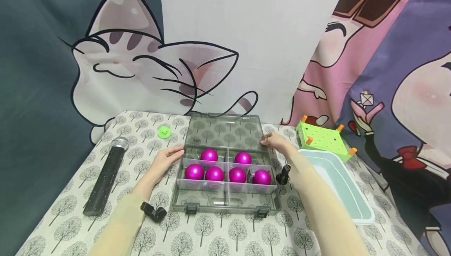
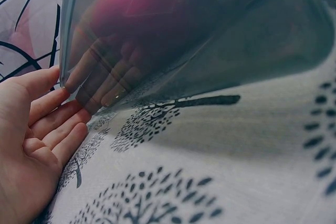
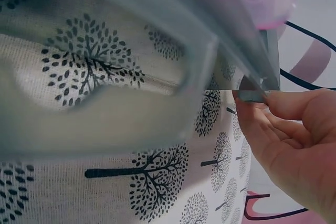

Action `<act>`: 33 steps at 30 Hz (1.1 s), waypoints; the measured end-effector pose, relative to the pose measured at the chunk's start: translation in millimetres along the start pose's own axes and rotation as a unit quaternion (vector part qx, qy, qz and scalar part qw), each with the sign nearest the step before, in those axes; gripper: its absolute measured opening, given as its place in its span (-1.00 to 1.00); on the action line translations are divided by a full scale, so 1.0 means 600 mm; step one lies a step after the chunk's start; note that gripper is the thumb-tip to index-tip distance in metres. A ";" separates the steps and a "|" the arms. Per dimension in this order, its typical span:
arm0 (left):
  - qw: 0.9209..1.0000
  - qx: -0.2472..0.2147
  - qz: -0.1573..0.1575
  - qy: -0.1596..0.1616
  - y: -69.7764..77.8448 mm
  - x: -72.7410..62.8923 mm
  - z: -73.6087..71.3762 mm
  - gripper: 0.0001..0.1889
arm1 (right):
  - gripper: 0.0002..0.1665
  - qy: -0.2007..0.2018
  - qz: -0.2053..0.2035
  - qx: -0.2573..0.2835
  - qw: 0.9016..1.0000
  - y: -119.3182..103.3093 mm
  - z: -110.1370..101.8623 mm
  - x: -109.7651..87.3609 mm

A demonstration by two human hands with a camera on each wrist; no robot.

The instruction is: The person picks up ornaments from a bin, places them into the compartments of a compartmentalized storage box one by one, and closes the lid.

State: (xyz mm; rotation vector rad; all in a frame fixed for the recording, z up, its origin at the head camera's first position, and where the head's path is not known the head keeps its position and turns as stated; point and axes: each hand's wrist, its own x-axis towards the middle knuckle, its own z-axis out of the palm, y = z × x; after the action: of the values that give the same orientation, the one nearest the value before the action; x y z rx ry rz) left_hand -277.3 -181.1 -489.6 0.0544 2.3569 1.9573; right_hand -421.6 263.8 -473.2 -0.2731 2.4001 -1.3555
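Observation:
A translucent grey plastic box (image 1: pixel 225 200) lies on the table with its lid (image 1: pixel 225 131) folded back. Shiny magenta balls (image 1: pixel 237 175) sit in its back and middle rows of compartments; the front row holds none. My left hand (image 1: pixel 165 163) is at the box's left side, its fairly straight fingers (image 2: pixel 55 114) touching the wall near the back corner. At the lid's right edge, close to the hinge, my right hand (image 1: pixel 276 142) pinches the rim between thumb and forefinger, as the right wrist view (image 3: pixel 294 129) shows.
Left of the box lie a black microphone (image 1: pixel 107 173) and a green duck-faced disc (image 1: pixel 164 132). On the right are a pale teal tray (image 1: pixel 368 213) and a lime-green block with orange pegs (image 1: pixel 324 138). A printed curtain (image 1: pixel 253 44) hangs behind the table.

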 end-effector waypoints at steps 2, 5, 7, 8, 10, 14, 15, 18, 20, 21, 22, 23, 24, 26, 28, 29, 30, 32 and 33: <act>1.000 0.001 0.002 0.000 0.002 -0.001 0.000 -0.43 | -0.66 0.035 0.046 -0.052 0.997 -0.047 0.017 -0.029; 1.000 0.000 -0.002 0.001 0.004 0.000 0.001 -0.44 | -0.51 0.054 0.056 -0.064 0.995 -0.062 0.017 -0.040; 1.000 0.001 -0.004 0.003 0.004 0.001 0.001 -0.45 | -0.49 0.055 0.020 -0.033 0.998 -0.040 0.007 -0.028; 1.000 -0.001 -0.006 0.002 0.003 0.001 0.001 -0.46 | -0.49 0.060 0.016 -0.025 0.998 -0.041 0.005 -0.029; 1.000 -0.002 -0.006 0.002 0.003 0.002 0.001 -0.47 | -0.52 0.074 0.006 -0.022 0.997 -0.049 0.006 -0.034; 1.000 -0.003 -0.006 0.001 0.004 0.002 0.001 -0.49 | -0.52 0.114 0.029 -0.058 0.991 -0.096 0.021 -0.062; 1.000 -0.002 -0.006 0.000 0.004 0.002 0.001 -0.48 | -0.49 0.119 0.024 -0.061 0.991 -0.101 0.024 -0.066; 1.000 0.002 -0.003 0.002 0.005 -0.001 -0.001 -0.48 | -0.44 0.124 0.017 -0.058 0.990 -0.115 0.027 -0.077; 1.000 0.005 0.001 0.004 0.004 -0.001 -0.001 -0.47 | -0.42 0.122 0.006 -0.041 0.992 -0.119 0.026 -0.081; 1.000 0.007 0.005 0.004 0.003 -0.001 -0.001 -0.46 | -0.41 0.125 0.003 -0.038 0.991 -0.122 0.028 -0.085; 1.000 0.010 0.007 0.005 0.003 -0.001 -0.001 -0.46 | -0.42 0.128 -0.002 -0.035 0.991 -0.123 0.027 -0.087; 1.000 0.011 0.007 0.005 0.002 -0.001 -0.001 -0.46 | -0.42 0.130 -0.007 -0.030 0.991 -0.124 0.027 -0.089; 1.000 0.012 0.007 0.005 0.002 -0.001 -0.001 -0.46 | -0.43 0.135 -0.010 -0.029 0.990 -0.124 0.027 -0.091; 1.000 0.012 0.007 0.003 0.003 -0.001 0.000 -0.45 | -0.43 0.140 -0.013 -0.022 0.990 -0.126 0.027 -0.095; 1.000 0.010 0.005 0.004 0.003 -0.001 0.000 -0.46 | -0.44 0.147 -0.016 -0.020 0.989 -0.128 0.028 -0.100; 1.000 0.009 0.003 0.005 0.003 -0.001 0.001 -0.46 | -0.44 0.149 -0.017 -0.020 0.989 -0.129 0.029 -0.101; 1.000 0.008 0.003 0.004 0.003 -0.001 0.000 -0.46 | -0.44 0.150 -0.017 -0.022 0.988 -0.130 0.029 -0.104; 1.000 0.008 0.003 0.002 0.004 -0.001 0.000 -0.47 | -0.43 0.154 -0.018 -0.023 0.988 -0.133 0.032 -0.109; 1.000 0.006 0.003 0.003 0.005 -0.002 0.000 -0.47 | -0.43 0.156 -0.016 -0.023 0.987 -0.135 0.033 -0.111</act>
State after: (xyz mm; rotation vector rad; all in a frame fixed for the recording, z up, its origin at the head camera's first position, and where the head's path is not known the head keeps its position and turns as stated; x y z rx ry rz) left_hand -276.3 -180.9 -486.6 0.0556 2.3744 1.9500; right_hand -353.5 229.0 -398.3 -0.1178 2.6948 -1.4503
